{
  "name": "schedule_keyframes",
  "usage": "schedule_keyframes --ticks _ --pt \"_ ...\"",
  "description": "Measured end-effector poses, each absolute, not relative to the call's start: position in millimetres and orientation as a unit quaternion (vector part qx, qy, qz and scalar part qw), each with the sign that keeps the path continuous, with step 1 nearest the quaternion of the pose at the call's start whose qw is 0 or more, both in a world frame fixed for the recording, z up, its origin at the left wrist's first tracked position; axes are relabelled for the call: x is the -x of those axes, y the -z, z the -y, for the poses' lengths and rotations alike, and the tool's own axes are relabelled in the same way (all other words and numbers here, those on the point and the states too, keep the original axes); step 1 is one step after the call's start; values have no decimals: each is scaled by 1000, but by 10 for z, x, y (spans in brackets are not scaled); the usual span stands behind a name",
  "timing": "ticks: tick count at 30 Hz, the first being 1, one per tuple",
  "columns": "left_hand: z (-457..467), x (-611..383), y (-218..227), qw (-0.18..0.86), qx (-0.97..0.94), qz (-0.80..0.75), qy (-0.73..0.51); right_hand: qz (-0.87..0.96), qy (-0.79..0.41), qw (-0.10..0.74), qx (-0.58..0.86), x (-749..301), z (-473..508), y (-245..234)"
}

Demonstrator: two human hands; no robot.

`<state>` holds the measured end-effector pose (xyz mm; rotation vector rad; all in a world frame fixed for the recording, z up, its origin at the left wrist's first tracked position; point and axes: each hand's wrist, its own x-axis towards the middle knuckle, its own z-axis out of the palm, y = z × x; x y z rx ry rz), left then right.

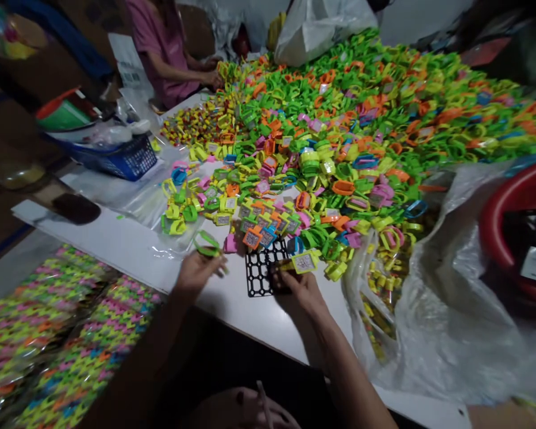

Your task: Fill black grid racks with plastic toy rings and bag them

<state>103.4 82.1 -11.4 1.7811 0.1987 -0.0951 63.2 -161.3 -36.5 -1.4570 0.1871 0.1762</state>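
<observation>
My left hand (195,271) pinches a green plastic ring strap (206,243) just above the white table (129,244). My right hand (300,289) is closed on a small yellow square toy piece (304,261) at the right edge of a black grid tray (261,268). The tray lies flat between my hands, at the near foot of a huge heap of green, yellow, orange and pink plastic ring toys (339,131). Several assembled square pieces (259,235) sit just beyond the tray.
Another person in a pink shirt (161,42) works at the far left of the heap. A blue basket (125,158) stands left, a clear bag of parts (429,298) and a red tub (513,202) right. Packed colourful bundles (49,339) lie on the floor at lower left.
</observation>
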Motion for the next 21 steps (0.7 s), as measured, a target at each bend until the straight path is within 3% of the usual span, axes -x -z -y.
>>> schedule_keyframes --ticks 2,7,13,19,21 --pt "-521 -880 254 677 -727 -58 102 -107 -55 742 660 -798 1691 384" --pt "-156 -844 438 666 -729 2 154 -53 44 675 734 -1169 1541 432" --pt "-143 -876 590 648 -748 -35 139 6 78 520 851 -1376 1462 637" --pt "-135 -840 599 636 -759 -30 134 83 33 341 936 -1366 1443 541" --pt "-145 -807 622 647 -750 -20 136 85 41 317 944 -1337 1397 518"
